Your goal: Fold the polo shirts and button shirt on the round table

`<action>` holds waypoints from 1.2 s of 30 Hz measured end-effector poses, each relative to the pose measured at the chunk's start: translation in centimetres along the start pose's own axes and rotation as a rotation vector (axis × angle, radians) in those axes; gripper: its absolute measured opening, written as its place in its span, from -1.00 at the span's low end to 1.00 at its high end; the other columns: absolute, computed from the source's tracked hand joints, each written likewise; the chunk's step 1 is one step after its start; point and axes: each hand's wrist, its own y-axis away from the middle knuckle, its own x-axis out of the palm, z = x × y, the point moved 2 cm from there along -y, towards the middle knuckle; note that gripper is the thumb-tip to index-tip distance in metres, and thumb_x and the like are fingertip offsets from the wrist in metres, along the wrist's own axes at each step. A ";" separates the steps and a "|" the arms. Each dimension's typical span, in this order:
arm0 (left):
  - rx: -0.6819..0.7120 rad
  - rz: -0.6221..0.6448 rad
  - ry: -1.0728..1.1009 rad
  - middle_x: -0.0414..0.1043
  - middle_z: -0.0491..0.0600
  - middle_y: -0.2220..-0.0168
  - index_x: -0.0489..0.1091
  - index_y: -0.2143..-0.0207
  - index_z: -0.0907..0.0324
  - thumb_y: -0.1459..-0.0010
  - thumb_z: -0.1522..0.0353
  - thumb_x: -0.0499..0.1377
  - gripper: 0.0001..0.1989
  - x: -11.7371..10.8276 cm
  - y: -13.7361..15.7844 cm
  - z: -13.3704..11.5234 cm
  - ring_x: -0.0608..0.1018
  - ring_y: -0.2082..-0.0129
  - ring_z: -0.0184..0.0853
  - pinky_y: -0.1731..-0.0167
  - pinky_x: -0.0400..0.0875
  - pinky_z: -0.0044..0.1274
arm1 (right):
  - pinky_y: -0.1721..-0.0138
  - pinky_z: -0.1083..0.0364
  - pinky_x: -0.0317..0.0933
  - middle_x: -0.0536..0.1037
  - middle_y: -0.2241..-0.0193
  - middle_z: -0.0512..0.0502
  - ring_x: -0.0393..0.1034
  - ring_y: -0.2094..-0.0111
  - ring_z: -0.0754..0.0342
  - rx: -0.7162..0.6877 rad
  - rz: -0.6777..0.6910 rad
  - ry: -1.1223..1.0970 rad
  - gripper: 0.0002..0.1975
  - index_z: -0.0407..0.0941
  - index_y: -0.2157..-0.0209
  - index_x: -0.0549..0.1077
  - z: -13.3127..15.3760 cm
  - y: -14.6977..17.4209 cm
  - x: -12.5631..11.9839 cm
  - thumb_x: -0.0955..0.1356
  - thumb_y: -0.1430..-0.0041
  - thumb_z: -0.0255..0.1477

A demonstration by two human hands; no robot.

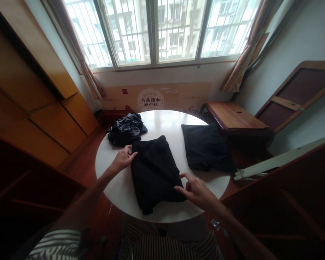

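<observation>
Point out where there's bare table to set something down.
The far end of the white table, between the crumpled pile and the right cloth, looks roomiest. A strip separates that cloth from the middle cloth; another patch lies below the left hand, left of the middle cloth. It's crowded where the pile crosses close to that hand.

A Furnished Room, Most Likely in a Home

Curtains point(239, 70) hang at both sides of a wide window point(152, 36), and through it shows what looks like an apartment building point(176, 39). Wood-faced cabinets point(56, 124) stand on the left over a reddish floor point(82, 168), and a low wooden table point(237, 117) sits near the right-hand curtain. On a round white desk point(165, 121) lie dark clothes point(154, 169), ordinary household things.
</observation>
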 end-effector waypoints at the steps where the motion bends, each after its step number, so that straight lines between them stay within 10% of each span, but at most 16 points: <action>1: 0.058 -0.078 -0.061 0.55 0.11 0.22 0.38 -0.06 0.25 -0.19 0.19 0.22 -0.55 -0.3 -0.8 -0.1 0.62 0.23 -0.14 0.10 0.51 -0.31 | 0.42 0.10 0.23 0.50 0.58 -0.02 0.45 0.51 0.02 -0.036 -0.118 0.098 -0.65 -0.14 0.14 0.43 0.4 -1.0 -0.8 0.33 -0.24 -0.15; 6: 0.173 0.044 0.009 0.57 0.12 0.08 0.52 0.10 0.23 -0.19 0.26 0.17 -0.70 0.1 -6.7 -0.2 0.59 0.06 -0.16 -0.02 0.45 -0.40 | 0.33 0.13 0.23 0.59 0.44 -0.11 0.49 0.40 0.05 -0.118 -0.294 0.192 -0.71 -0.16 0.33 0.53 3.8 -10.2 -4.4 0.32 -0.31 -0.24; 10: 0.062 0.202 0.091 0.63 0.04 0.25 0.59 0.29 0.18 -0.06 0.20 0.27 -0.74 1.3 -9.1 0.4 0.62 0.17 -0.16 0.11 0.49 -0.46 | 0.17 0.07 0.32 0.59 0.20 -0.25 0.50 0.22 -0.02 -0.033 -0.304 0.231 -0.65 -0.25 0.16 0.53 6.1 -17.5 -5.4 0.32 -0.34 -0.22; 16: 0.038 0.117 0.141 0.62 0.02 0.33 0.60 0.36 0.18 -0.06 0.16 0.28 -0.73 1.5 -8.6 0.9 0.61 0.27 -0.20 0.22 0.47 -0.50 | 0.05 -0.12 0.39 0.44 -0.05 -0.16 0.42 0.03 -0.06 -0.068 -0.267 0.229 -0.61 -0.15 -0.09 0.39 6.6 -21.5 -4.6 0.36 -0.32 -0.27; 28: 0.013 -0.058 -0.076 0.61 0.10 0.22 0.57 0.25 0.17 -0.25 0.27 0.16 -0.78 3.2 -9.1 0.9 0.61 0.17 -0.13 0.05 0.42 -0.42 | -0.07 -0.04 0.25 0.51 0.04 -0.35 0.42 0.00 -0.11 -0.120 -0.334 0.267 -0.60 -0.28 -0.13 0.36 5.6 -22.5 -4.4 0.26 -0.39 -0.33; 36: 0.231 0.078 0.059 0.57 0.11 0.09 0.54 0.07 0.22 -0.23 0.32 0.18 -0.73 5.4 -10.6 -3.1 0.60 0.12 -0.18 -0.05 0.42 -0.40 | 0.22 0.06 0.26 0.59 0.15 -0.32 0.53 0.14 -0.16 -0.080 -0.205 0.463 -0.56 -0.18 -0.11 0.30 3.3 -10.0 -1.9 0.28 -0.35 -0.18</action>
